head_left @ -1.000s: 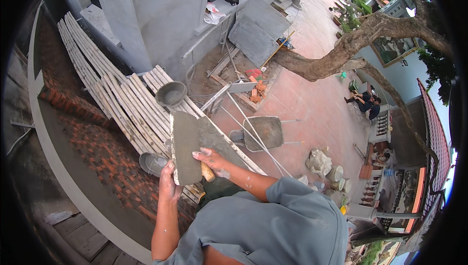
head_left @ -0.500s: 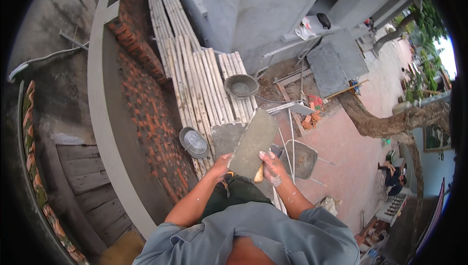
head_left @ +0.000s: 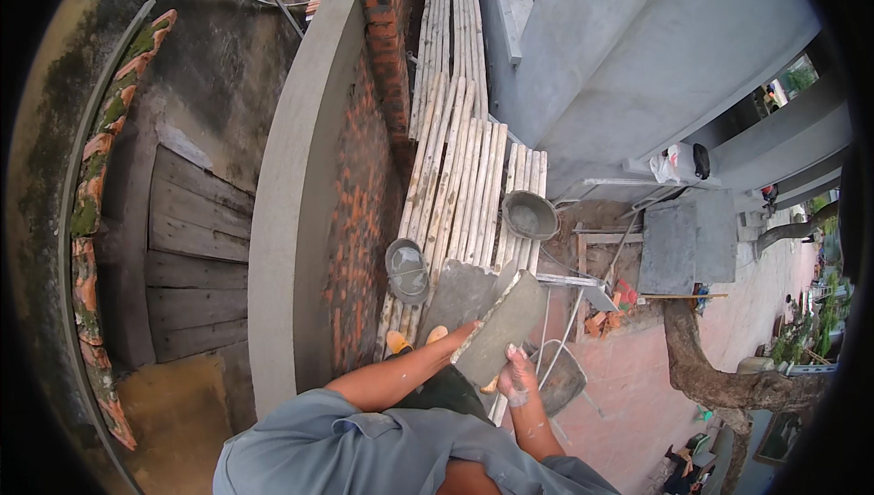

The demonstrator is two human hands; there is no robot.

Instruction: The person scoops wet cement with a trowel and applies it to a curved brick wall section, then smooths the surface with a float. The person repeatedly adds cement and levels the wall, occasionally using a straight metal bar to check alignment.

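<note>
My left hand (head_left: 458, 336) grips the left edge of a rectangular grey float (head_left: 501, 317) coated in mortar, its fingers partly hidden behind it. My right hand (head_left: 517, 372), flecked with white, is closed on the same float near its lower right side, where part of a light wooden handle (head_left: 492, 386) shows. Just beyond lies a grey board (head_left: 455, 299) on long pale bamboo poles (head_left: 442, 181). An oval bucket (head_left: 407, 269) with something pale grey inside stands on the poles to the left, and a round basin (head_left: 530, 215) sits farther back to the right.
A cement-capped brick wall (head_left: 305, 167) runs along my left. A grey building wall (head_left: 637, 58) rises ahead-right. To the right are a wheelbarrow (head_left: 566, 393), grey slabs (head_left: 669, 240), loose bricks (head_left: 601, 320) and a crooked tree trunk (head_left: 746, 386). A person in dark clothing (head_left: 687, 472) is at lower right.
My view has swung left, bringing more of the brick wall and old stained wall in and shifting the yard rightward. Both hands still hold the float, which now sits more steeply slanted.
</note>
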